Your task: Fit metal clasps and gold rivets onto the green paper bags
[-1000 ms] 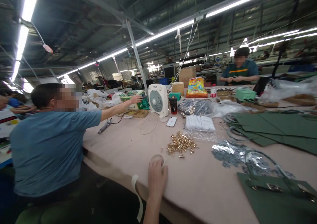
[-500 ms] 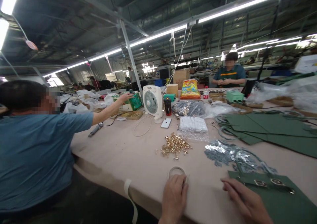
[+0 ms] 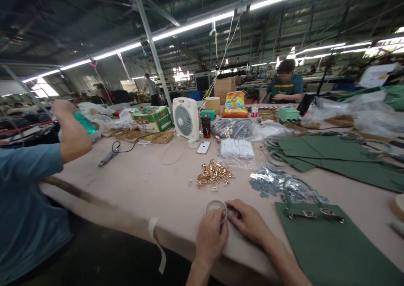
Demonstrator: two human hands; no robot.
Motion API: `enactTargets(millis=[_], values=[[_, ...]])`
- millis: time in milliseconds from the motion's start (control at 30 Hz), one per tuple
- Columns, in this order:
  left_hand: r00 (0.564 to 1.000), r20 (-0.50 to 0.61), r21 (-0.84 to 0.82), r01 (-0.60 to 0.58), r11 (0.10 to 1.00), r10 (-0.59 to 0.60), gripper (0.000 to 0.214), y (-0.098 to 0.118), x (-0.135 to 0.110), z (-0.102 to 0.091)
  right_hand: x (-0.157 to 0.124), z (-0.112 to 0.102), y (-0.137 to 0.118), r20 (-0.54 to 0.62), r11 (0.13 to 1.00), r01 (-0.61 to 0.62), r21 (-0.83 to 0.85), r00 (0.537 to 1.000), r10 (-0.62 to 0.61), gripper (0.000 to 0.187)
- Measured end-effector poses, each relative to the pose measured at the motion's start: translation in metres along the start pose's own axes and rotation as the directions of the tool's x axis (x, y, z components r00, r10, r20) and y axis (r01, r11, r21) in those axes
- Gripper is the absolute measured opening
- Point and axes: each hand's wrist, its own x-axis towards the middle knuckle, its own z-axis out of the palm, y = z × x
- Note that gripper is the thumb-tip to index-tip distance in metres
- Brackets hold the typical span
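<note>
A roll of clear tape (image 3: pixel 214 205) lies on the beige table (image 3: pixel 142 185) near its front edge. My left hand (image 3: pixel 211 235) is closed round the roll's near side. My right hand (image 3: pixel 249 222) meets it from the right, fingertips pinched at the roll's edge. Just beyond lies a heap of gold metal clips (image 3: pixel 213 175). A pile of silvery parts (image 3: pixel 271 181) is to the right of it. A green bag panel with metal buckles (image 3: pixel 328 239) lies by my right forearm.
A person in a blue shirt (image 3: pixel 28 201) sits at my left, arm raised with a green bottle (image 3: pixel 84 122). Further back stand a small white fan (image 3: pixel 185 119), a phone (image 3: pixel 203 147), a dark cup (image 3: pixel 206 126) and a green box (image 3: pixel 153 118). Another person (image 3: pixel 284 86) works at the far end.
My right hand has come in from the green panel to the tape roll and joined the left. The person at my left has drawn the arm back from the green box, now holding a bottle.
</note>
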Motion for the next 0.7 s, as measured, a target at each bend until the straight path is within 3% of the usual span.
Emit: enactTargets(millis=[133,300,433,700], values=[[1.000,-0.001,-0.009,0.001,1.000,-0.001,0.035,-0.001,0.000,0.001,0.001,0.003,0.006,-0.014,1.000,-0.016,-0.011,1.000,0.016,0.019],[0.994,-0.018,0.048,-0.104,0.993,0.105,0.047,-0.008,0.003,0.003,-0.010,0.010,0.010,-0.058,0.999,-0.009,-0.040,0.998,0.006,0.019],[0.988,0.037,0.134,-0.151,0.979,0.147,0.052,-0.007,0.008,0.000,-0.020,0.014,0.008,-0.085,0.999,-0.020,-0.050,0.996,0.015,0.021],[0.971,0.165,0.087,-0.190,0.978,0.174,0.026,-0.005,0.023,-0.007,-0.024,0.017,0.006,-0.113,0.997,-0.028,-0.078,0.993,0.019,0.020]])
